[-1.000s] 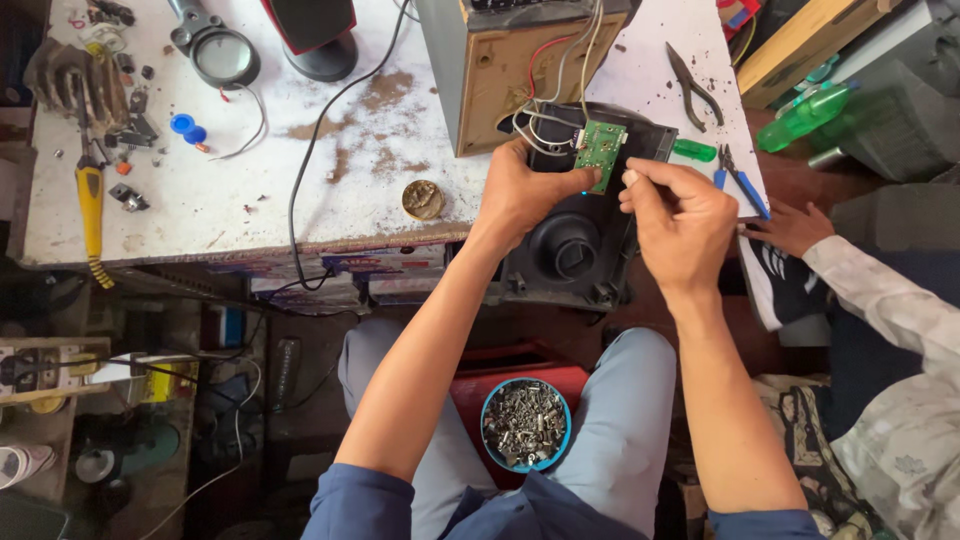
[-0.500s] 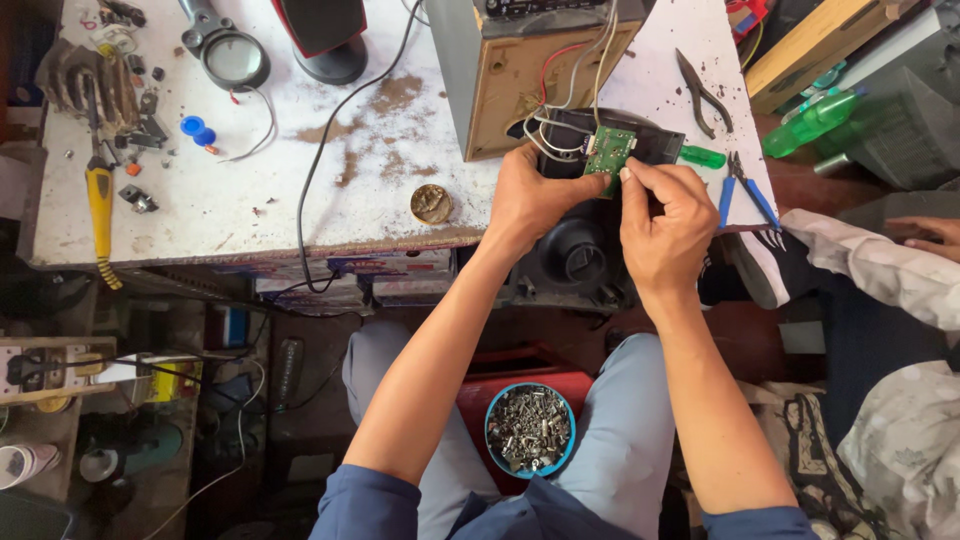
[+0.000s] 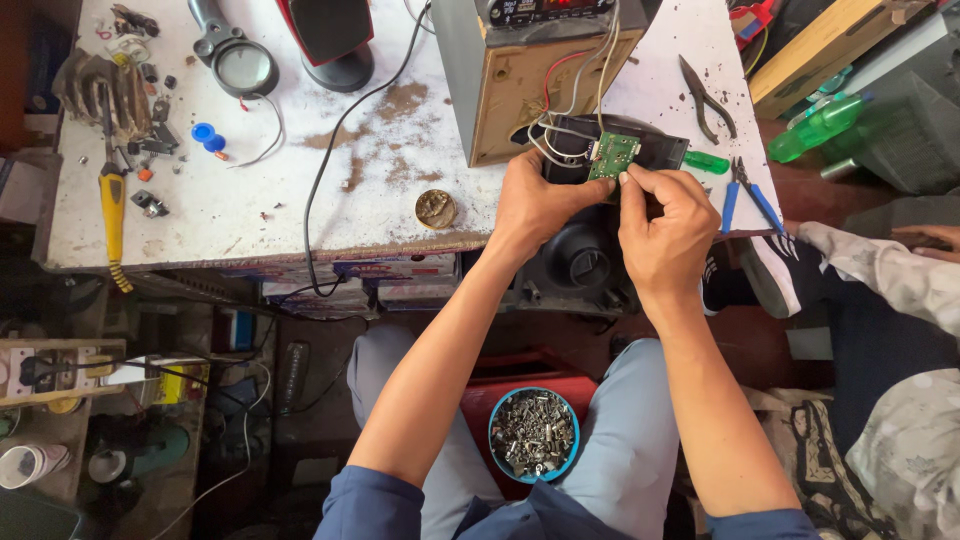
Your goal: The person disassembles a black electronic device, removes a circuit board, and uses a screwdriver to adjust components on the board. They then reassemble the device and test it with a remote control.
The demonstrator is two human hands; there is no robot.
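Since the earlier frame, both hands shifted slightly left with the board. My left hand [image 3: 540, 205] grips the black housing [image 3: 660, 150], my right hand [image 3: 665, 225] pinches the green circuit board [image 3: 612, 155] at frame centre-top; wires [image 3: 560, 110] attached, board unseated, I judge.

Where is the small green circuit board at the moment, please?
In the head view, the green circuit board sits right of centre at the top, pinched between the left hand and right hand, just below the wooden speaker box.
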